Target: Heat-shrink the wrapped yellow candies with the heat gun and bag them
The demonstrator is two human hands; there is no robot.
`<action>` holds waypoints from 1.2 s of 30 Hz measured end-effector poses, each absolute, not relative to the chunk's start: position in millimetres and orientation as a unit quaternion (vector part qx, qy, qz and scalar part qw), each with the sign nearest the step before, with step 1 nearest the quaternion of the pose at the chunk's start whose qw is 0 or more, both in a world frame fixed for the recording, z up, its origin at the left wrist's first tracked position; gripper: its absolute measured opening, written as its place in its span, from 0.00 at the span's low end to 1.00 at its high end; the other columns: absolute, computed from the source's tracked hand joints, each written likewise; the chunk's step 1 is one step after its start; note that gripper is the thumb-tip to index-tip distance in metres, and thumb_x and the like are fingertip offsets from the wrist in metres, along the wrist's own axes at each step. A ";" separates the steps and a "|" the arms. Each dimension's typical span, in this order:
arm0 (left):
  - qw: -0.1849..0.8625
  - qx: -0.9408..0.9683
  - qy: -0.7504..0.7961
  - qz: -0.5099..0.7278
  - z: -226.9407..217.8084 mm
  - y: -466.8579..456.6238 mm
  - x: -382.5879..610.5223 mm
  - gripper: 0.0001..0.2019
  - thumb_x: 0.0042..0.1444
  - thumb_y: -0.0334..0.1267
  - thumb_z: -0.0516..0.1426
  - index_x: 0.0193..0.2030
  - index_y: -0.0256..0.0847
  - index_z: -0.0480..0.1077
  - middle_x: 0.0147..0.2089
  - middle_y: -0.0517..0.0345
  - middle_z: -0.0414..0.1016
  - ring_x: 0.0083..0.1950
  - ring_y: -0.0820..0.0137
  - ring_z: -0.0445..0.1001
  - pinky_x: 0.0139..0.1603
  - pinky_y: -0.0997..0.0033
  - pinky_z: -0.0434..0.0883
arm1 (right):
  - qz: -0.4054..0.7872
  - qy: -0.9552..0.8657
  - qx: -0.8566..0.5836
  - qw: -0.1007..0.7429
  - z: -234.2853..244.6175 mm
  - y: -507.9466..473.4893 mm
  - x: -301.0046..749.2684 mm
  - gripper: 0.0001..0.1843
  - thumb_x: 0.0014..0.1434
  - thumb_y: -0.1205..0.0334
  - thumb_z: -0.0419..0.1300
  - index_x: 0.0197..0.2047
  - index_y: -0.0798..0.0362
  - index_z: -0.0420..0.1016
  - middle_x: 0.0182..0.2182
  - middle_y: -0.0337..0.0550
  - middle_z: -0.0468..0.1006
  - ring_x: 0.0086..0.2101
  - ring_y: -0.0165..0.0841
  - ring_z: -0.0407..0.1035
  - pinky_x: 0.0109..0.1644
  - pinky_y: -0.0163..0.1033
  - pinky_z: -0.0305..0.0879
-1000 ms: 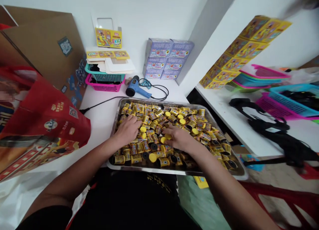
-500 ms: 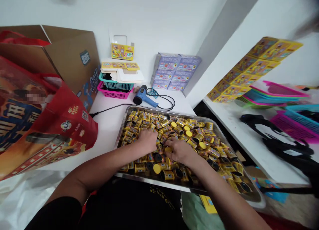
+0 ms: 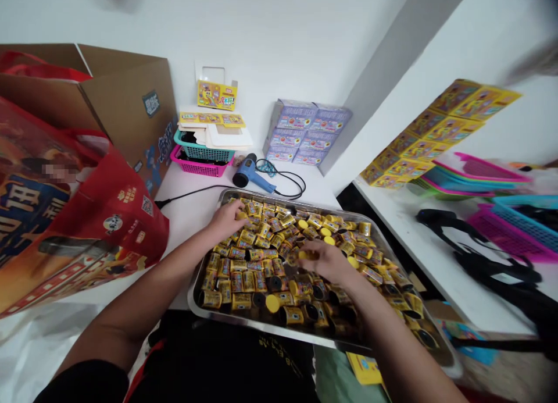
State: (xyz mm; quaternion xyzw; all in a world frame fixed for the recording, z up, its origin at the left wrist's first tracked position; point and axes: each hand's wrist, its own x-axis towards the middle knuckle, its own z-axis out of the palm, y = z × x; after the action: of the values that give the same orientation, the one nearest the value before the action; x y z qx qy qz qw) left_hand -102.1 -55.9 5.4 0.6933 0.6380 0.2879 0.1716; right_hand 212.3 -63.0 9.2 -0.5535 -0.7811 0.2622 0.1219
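A large metal tray full of small yellow printed canisters lies in front of me. Some canisters show yellow caps, others black ends, and most lie on their sides. At the tray's far left corner, my left hand has its fingers closed on a small yellow canister. My right hand is over the middle of the tray. Its fingers are curled about a yellow-capped canister, partly covered by the fingers.
Behind the tray lie a blue heat gun with its black cord, stacked baskets and purple boxes. A red bag and cardboard carton stand left. Yellow boxes and black straps occupy the right table.
My left hand has moved from the tray's middle to its far left corner. My right hand has shifted slightly right. Canisters at the left now lie in more even rows.
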 end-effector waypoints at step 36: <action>0.041 0.838 0.517 0.172 -25.6 -102.1 -90.8 0.15 0.63 0.34 0.61 0.56 0.42 0.74 0.53 0.45 0.74 0.57 0.53 0.71 0.62 0.47 0.71 | -0.019 -0.778 -0.624 -0.068 33.8 36.8 229.6 0.25 0.57 0.67 0.62 0.58 0.51 0.80 0.54 0.54 0.80 0.52 0.44 0.74 0.53 0.40 0.69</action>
State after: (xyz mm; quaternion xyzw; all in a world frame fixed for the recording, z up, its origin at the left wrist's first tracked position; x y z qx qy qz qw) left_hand -90.8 -102.1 -25.6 0.8377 0.5166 0.1724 0.0410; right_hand 229.6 36.8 33.8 -0.6239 -0.7784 -0.0194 -0.0676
